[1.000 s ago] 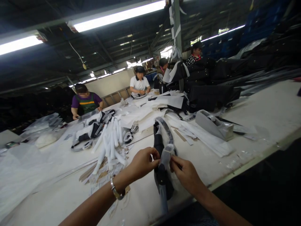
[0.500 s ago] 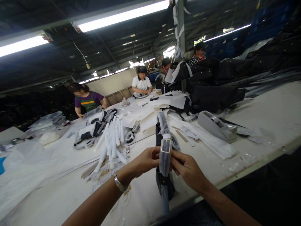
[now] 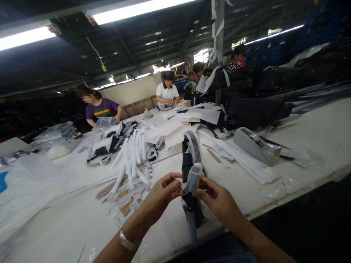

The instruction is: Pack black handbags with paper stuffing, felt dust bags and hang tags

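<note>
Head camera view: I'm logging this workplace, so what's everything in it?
table: one, off-white, across view
black item: one, between hands
wrapped strap: one, greyish, at fingers
white rolls: many, left of centre
sheets: many, white, mid-table
brown scraps: several, below rolls
grey holder: one, right
black goods: pile, back right
plastic bags: several, clear, left
blue object: one, left edge
people: four, beyond table
post: one, greyish, behind
lamps: several, white, overhead
bracelet: one, silvery, left wrist
left hand, right hand: one each, at strap
</note>
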`<state>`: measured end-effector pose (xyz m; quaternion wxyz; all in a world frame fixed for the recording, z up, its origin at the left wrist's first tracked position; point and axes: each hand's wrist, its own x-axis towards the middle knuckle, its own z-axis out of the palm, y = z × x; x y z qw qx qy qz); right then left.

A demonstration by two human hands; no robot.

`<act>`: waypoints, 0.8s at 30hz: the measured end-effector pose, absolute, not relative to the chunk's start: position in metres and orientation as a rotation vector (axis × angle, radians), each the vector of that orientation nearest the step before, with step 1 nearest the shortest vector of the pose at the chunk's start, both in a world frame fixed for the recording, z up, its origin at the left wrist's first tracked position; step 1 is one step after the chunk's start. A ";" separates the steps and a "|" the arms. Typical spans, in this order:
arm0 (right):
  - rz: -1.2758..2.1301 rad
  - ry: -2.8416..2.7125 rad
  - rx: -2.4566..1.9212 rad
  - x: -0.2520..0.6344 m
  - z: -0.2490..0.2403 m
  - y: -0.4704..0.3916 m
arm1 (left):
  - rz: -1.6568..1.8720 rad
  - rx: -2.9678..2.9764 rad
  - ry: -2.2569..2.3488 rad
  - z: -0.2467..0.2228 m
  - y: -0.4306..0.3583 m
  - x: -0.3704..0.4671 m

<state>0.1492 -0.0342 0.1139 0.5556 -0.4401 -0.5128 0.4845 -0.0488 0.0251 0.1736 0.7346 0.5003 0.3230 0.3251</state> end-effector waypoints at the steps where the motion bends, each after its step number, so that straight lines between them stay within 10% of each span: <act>1: 1.121 -1.236 -1.048 0.149 0.110 -0.039 | 0.751 1.063 0.703 0.172 0.023 -0.048; 18: 0.211 -1.627 -1.210 0.152 0.089 -0.085 | 0.923 1.022 0.830 0.154 0.008 -0.043; 24: 0.419 -1.494 -1.035 0.161 0.136 -0.072 | 0.887 1.217 0.781 0.165 0.001 -0.037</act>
